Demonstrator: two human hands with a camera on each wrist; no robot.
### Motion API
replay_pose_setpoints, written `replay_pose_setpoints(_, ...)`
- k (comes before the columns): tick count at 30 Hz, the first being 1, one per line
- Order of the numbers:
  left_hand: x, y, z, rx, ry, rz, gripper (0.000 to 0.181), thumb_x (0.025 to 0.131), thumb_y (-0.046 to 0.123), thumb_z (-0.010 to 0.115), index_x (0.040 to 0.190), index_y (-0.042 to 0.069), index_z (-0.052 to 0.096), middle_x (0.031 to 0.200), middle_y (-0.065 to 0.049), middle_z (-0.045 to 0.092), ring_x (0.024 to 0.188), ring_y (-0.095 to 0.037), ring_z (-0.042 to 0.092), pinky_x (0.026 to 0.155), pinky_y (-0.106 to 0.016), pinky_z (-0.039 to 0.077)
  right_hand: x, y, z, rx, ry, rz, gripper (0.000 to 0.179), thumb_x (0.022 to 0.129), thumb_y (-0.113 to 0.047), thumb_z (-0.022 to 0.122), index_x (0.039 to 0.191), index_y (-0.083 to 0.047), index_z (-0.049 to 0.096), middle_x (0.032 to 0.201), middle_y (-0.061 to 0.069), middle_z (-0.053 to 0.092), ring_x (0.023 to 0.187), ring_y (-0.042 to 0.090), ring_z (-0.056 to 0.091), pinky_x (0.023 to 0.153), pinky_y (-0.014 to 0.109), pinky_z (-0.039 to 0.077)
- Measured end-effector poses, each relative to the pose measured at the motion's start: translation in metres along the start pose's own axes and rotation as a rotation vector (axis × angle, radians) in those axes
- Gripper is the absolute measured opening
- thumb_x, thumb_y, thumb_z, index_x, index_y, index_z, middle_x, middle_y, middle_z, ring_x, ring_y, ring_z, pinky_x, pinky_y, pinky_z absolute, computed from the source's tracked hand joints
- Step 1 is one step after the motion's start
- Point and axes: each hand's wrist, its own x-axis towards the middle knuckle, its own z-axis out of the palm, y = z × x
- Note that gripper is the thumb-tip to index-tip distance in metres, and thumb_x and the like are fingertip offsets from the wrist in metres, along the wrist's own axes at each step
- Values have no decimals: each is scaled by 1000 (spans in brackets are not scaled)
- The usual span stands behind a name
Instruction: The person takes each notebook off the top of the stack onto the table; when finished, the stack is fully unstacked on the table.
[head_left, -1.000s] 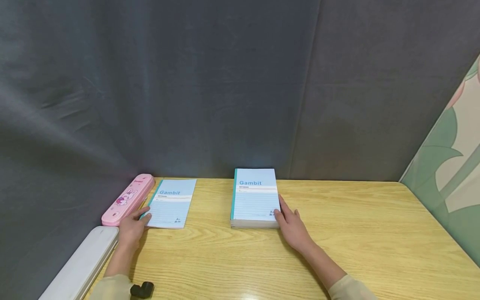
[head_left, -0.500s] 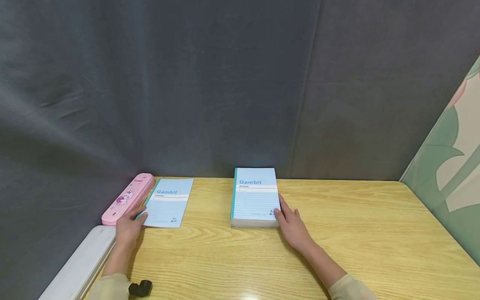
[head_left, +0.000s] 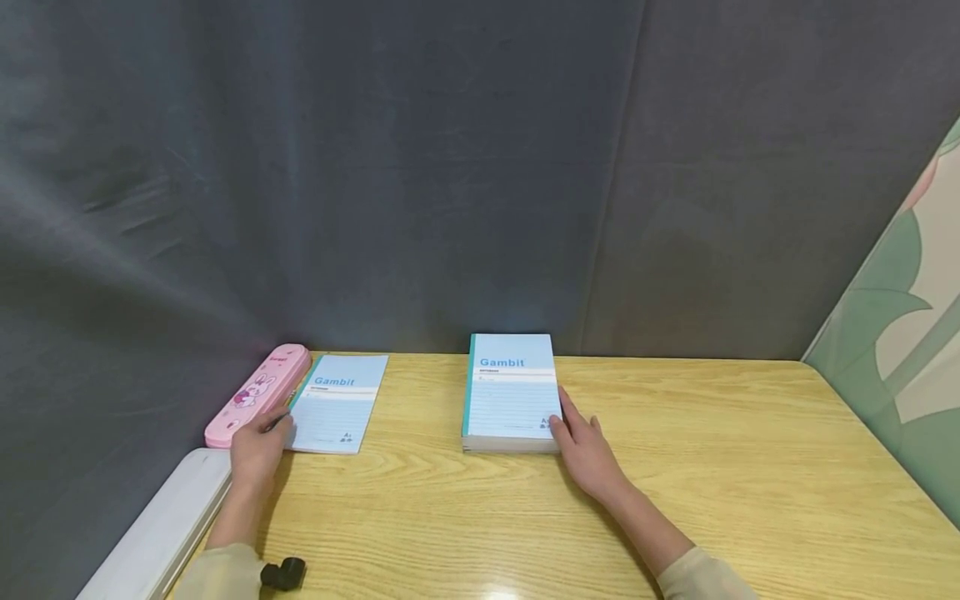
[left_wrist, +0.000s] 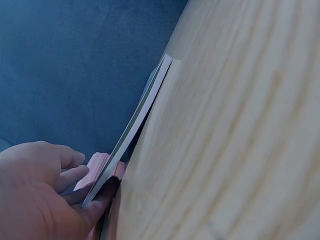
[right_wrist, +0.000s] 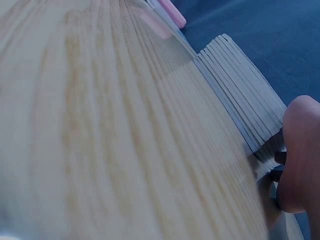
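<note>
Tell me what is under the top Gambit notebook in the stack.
Under the top Gambit notebook are more notebooks, their page edges visible in the right wrist view; their front covers are hidden.

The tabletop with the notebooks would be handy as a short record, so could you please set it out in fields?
Left hand: pinches the single Gambit notebook by its left edge
Right hand: on the Gambit notebook stack, right edge, thumb on top cover
Pink pencil case: bunny-printed, left of the single notebook
White case: nearer the person than the pink one
Surface: wood-grain table
Backdrop: dark fabric
</note>
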Motion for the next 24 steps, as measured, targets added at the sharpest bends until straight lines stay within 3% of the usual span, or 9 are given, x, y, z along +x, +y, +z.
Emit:
replay_pose_setpoints(4, -3, 7, -1, 79, 50, 58, 37, 101, 13, 56, 130, -8, 64, 130, -29, 61, 128, -42, 52, 108, -52, 38, 0, -1, 0, 4, -2, 0, 59, 112, -32, 34, 161, -1, 19, 161, 17, 30, 146, 37, 31, 118, 64, 1)
replay_pose_setpoints(7, -6, 12, -1, 123, 102, 109, 33, 100, 13, 57, 124, -6, 69, 121, -27, 67, 115, -39, 60, 98, -47, 43, 1, 0, 0, 7, -3, 3, 59, 112, -31, 34, 161, -1, 19, 161, 17, 30, 146, 37, 32, 118, 64, 1)
replay_pose_setpoints(10, -8, 18, 0, 157, 172, 162, 28, 99, 11, 58, 117, -4, 73, 110, -25, 72, 93, -27, 66, 80, -33, 46, 0, 0, 1, 3, -8, 6, 59, 112, -32, 34, 161, -2, 19, 161, 17, 29, 146, 36, 31, 119, 63, 1)
replay_pose_setpoints(13, -9, 23, 3, 160, 211, 191, 25, 98, 11, 59, 112, -3, 76, 103, -22, 74, 79, -11, 61, 68, -21, 42, 0, 1, 1, 2, -7, 6, 60, 112, -32, 34, 161, -2, 19, 161, 16, 29, 146, 36, 31, 119, 63, 1)
replay_pose_setpoints(17, -11, 30, 10, 122, 178, 214, 24, 99, 11, 59, 111, 0, 76, 106, -21, 74, 88, -15, 66, 74, -20, 43, 0, 0, 0, 6, -4, 4, 60, 112, -32, 34, 161, -2, 19, 161, 16, 29, 146, 37, 31, 119, 64, 1)
replay_pose_setpoints(20, -14, 35, 17, 114, 128, 242, 24, 99, 10, 57, 112, 0, 76, 110, -21, 73, 101, -28, 66, 78, -29, 42, 1, 0, 0, 7, -6, 3, 60, 112, -33, 33, 162, -3, 18, 162, 16, 28, 147, 37, 30, 119, 63, 0)
replay_pose_setpoints(24, -18, 41, 28, 107, 39, 271, 23, 100, 9, 58, 112, 0, 75, 112, -20, 72, 102, -29, 64, 77, -27, 43, 1, 0, 0, 6, -8, 2, 59, 112, -33, 33, 161, -2, 20, 161, 17, 31, 147, 36, 30, 119, 63, 0)
